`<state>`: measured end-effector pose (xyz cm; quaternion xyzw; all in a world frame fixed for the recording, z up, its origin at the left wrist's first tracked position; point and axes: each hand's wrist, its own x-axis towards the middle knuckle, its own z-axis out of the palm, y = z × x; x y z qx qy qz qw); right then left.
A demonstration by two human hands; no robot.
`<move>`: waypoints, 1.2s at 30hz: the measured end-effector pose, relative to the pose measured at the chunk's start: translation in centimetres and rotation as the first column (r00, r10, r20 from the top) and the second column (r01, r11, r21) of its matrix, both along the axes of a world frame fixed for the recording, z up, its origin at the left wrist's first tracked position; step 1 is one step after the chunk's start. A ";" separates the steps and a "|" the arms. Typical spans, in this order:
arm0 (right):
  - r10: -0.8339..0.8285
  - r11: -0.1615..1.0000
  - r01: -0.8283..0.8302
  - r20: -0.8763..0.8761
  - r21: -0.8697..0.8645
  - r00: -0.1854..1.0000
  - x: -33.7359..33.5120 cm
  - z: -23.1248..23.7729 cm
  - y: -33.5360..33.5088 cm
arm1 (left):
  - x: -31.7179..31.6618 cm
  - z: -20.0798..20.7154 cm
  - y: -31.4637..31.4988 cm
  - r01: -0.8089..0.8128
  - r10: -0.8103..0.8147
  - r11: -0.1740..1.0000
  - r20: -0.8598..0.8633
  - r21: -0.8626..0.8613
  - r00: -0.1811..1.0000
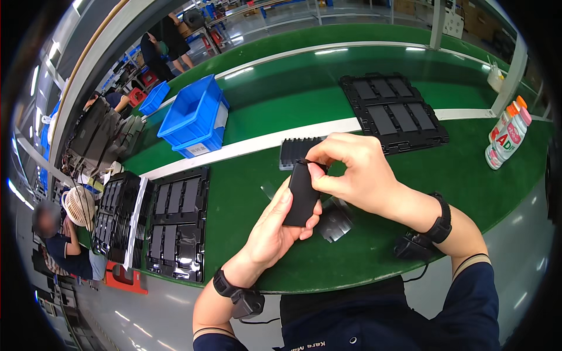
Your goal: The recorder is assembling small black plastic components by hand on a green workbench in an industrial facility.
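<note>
Left hand grips black panel; right hand pinches its top edge, partly hidden, probably unfinished. Far tray loaded.

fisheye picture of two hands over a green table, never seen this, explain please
No machine here: a person's bare left hand and right hand, filmed by a wide head-worn camera looking down that bends straight edges. The left hand holds a flat black rectangular piece; the right pinches at its upper end. On the green table, a black plastic tray with dark grey rectangular pieces lies to the left, and white bottles stand at the right. Beyond are stacked blue plastic bins.
</note>
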<state>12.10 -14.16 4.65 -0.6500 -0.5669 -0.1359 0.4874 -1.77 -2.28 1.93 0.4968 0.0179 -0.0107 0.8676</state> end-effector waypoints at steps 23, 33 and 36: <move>0.391 0.878 -0.468 -0.713 0.101 0.582 1.5 0.1 -0.5 | 0.1 0.2 0.0 -0.029 0.022 0.996 0.076 0.086 0.997; 0.375 0.838 -0.539 -0.804 0.082 0.460 2.3 0.1 -0.5 | 0.1 0.0 0.0 -0.012 0.005 0.995 0.072 0.102 0.997; 0.340 0.848 -0.529 -0.806 0.040 0.484 2.5 0.1 -0.7 | 0.1 -0.1 0.0 0.002 -0.010 0.994 0.073 0.108 0.997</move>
